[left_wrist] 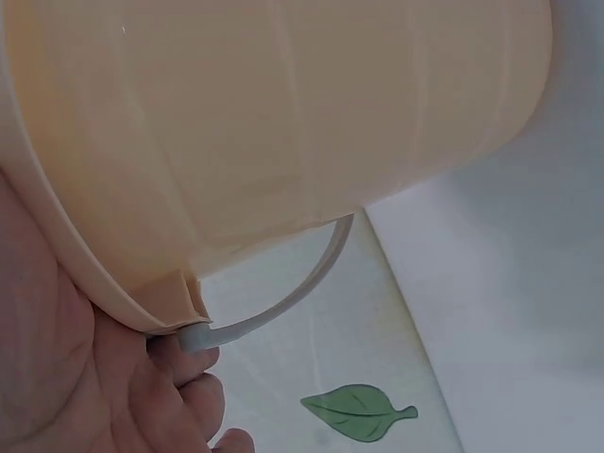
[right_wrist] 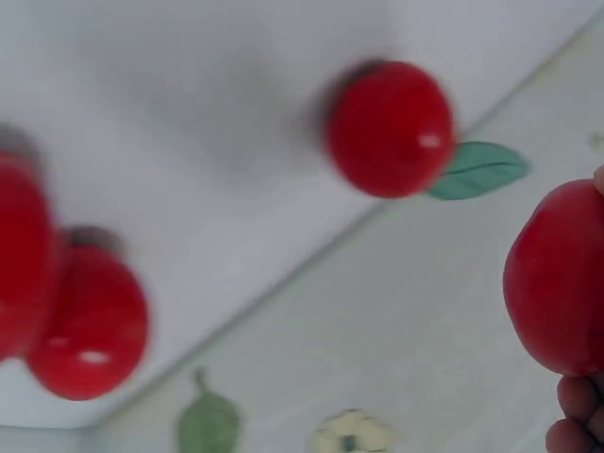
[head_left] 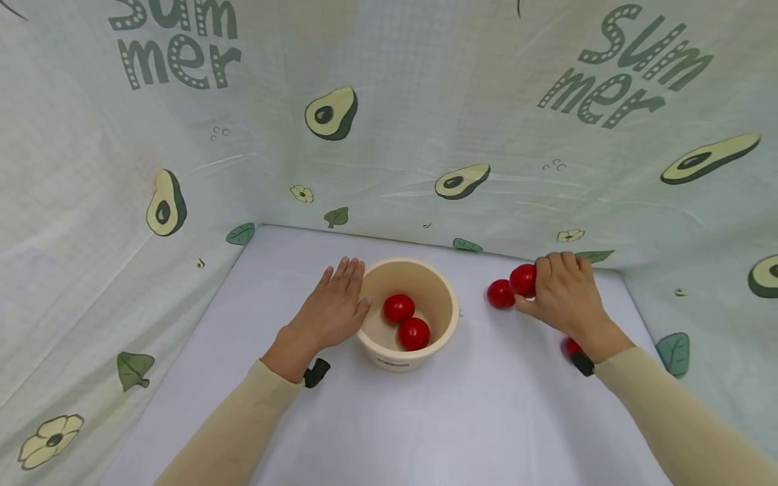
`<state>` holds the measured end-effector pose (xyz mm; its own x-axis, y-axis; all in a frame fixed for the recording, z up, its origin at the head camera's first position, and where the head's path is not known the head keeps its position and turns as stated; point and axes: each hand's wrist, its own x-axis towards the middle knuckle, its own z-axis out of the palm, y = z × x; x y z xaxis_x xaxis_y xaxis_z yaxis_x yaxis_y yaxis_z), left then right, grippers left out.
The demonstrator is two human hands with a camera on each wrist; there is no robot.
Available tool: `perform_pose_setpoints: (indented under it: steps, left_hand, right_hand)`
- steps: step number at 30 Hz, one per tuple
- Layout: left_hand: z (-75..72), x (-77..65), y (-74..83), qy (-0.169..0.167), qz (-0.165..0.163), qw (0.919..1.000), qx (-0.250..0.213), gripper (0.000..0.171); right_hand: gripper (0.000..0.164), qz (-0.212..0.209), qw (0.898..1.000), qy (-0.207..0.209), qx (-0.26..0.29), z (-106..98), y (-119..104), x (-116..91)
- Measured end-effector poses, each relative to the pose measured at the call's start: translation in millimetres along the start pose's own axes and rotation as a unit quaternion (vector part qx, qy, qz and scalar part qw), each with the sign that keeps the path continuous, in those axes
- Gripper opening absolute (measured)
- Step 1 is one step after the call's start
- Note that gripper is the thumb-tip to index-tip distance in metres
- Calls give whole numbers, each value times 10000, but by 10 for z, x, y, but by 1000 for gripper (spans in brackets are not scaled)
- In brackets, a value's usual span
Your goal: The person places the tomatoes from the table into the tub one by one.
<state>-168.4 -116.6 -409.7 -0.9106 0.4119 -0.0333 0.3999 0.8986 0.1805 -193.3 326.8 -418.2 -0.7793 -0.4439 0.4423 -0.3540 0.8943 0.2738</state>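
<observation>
Under my hands lies a white desk (head_left: 389, 432). My left hand (head_left: 331, 307), fingers straight, touches the bucket (head_left: 428, 282) at its right, label (head_left: 392, 363) illegible; my right hand (head_left: 565, 290) grips a red ball (head_left: 522, 279). Beyond both, avocado-printed cloth (head_left: 389, 142) reads "Summer".

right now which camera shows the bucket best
The head view shows the bucket best, since its opening and the two red balls inside it are visible. The left wrist view gives a close-up of its outer side and the handle; the right wrist view shows none of it.
</observation>
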Motion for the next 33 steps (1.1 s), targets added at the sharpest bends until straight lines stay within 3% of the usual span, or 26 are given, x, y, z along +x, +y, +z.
perform_pose_setpoints:
  steps: [5, 10, 14, 20, 25, 33]
  left_hand:
    - [-14, -10, 1, 23, 3, 10000, 46, 74]
    - [-47, -32, -7, -73, -81, 9999, -69, 74]
    - [-44, -32, -5, -81, -113, 9998, -146, 73]
    - [-5, -5, 22, -9, -96, 9999, -142, 73]
    - [5, 0, 27, 43, -73, 9999, -83, 72]
    - [-12, -18, 13, 80, -25, 10000, 20, 72]
  right_hand:
    - [71, -257, 9967, 744, 181, -266, -324, 369]
    - [67, -486, 9905, 1041, 753, -482, -837, 671]
    - [65, -680, 9882, 840, 1083, -532, -1241, 786]
    - [62, -954, 9884, -10, 1177, -433, -1634, 817]
    - [64, -1080, 9872, -407, 1099, -336, -1774, 802]
    - [65, -1120, 9868, -384, 1100, -303, -1805, 801]
